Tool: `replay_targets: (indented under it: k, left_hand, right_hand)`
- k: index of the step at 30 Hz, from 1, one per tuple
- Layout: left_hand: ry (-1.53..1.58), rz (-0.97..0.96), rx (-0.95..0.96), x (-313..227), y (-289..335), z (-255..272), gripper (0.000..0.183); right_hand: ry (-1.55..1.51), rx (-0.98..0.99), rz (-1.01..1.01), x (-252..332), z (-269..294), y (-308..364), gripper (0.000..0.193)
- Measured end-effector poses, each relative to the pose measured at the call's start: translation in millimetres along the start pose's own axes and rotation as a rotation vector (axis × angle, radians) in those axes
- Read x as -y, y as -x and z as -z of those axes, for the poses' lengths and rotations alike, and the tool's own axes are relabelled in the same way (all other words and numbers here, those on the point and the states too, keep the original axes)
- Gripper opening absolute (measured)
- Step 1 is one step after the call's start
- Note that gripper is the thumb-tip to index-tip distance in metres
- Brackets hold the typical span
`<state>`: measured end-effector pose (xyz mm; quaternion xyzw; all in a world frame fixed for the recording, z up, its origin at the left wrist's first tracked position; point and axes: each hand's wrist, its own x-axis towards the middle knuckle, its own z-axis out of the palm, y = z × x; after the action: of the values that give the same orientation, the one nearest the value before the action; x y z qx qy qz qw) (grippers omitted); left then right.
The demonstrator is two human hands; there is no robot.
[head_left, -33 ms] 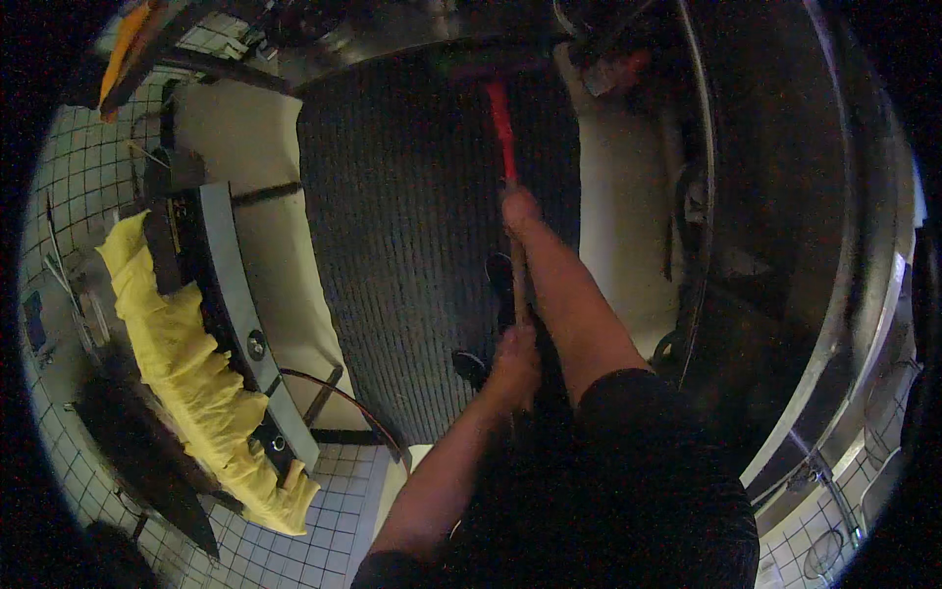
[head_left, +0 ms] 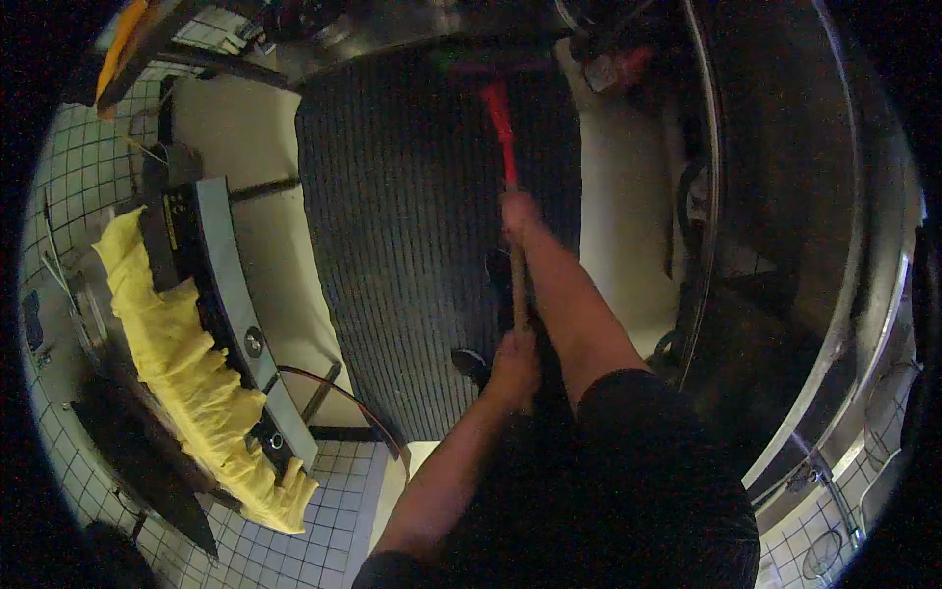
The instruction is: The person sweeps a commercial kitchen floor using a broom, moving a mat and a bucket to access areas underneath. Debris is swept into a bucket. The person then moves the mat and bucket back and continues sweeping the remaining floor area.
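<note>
Long-handled floor tool (head_left: 508, 157) slants away from the person over a dark ribbed mat (head_left: 422, 226), its near end lost against dark clothing (head_left: 638, 481). Nearest, the left hand (head_left: 517, 361) has its fingers wrapped around the pole (head_left: 519, 285), near a dark shoe (head_left: 471, 365). Farther along, the right hand (head_left: 520, 211) has its fingers clamped around the pole too, just short of the red section (head_left: 500, 123). The pole looks stiff and fairly light, perhaps slick when wet; its bare stretch between the hands should also give firm hold. Red and probably hard plastic, the section beyond seems less suited to gripping. Farthest, a dim crosswise head (head_left: 525, 69) likely adds weight at the tip; whether bristle or rubber, I cannot tell.
</note>
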<state>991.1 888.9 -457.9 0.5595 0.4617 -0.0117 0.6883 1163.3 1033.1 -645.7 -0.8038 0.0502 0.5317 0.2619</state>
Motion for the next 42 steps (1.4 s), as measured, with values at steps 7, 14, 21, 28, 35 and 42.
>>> replay_targets:
  k: [7, 14, 21, 28, 35, 42]
  left_hand:
    - [0.435, 0.684, -0.121, 109.2, 226.2, 27.6, 0.038]
    - [0.425, 0.647, 0.04, 69.5, 233.8, 27.5, 0.038]
    - [0.495, 0.483, 0.069, 29.6, 118.7, 20.0, 0.042]
    - [0.053, 0.979, 0.163, 75.6, 339.6, 28.4, 0.05]
    - [0.47, 0.705, -0.124, 93.5, 311.5, 23.3, 0.036]
    - [0.633, 0.23, -0.177, 50.7, 46.6, 75.9, 0.032]
  right_hand:
    - [-0.215, 0.245, -0.235, -163.4, -61.3, 178.6, 0.021]
    - [-0.226, 0.206, -0.066, -104.4, -34.6, 216.5, 0.043]
    - [-0.106, 0.022, 0.067, -94.9, -22.4, 47.2, 0.026]
    - [-0.439, 0.284, -0.309, -285.6, -77.3, 268.3, 0.03]
    - [0.119, 0.217, -0.003, -181.1, -64.6, 243.9, 0.029]
    - [-0.11, 0.231, 0.37, 17.4, -76.2, -22.8, 0.019]
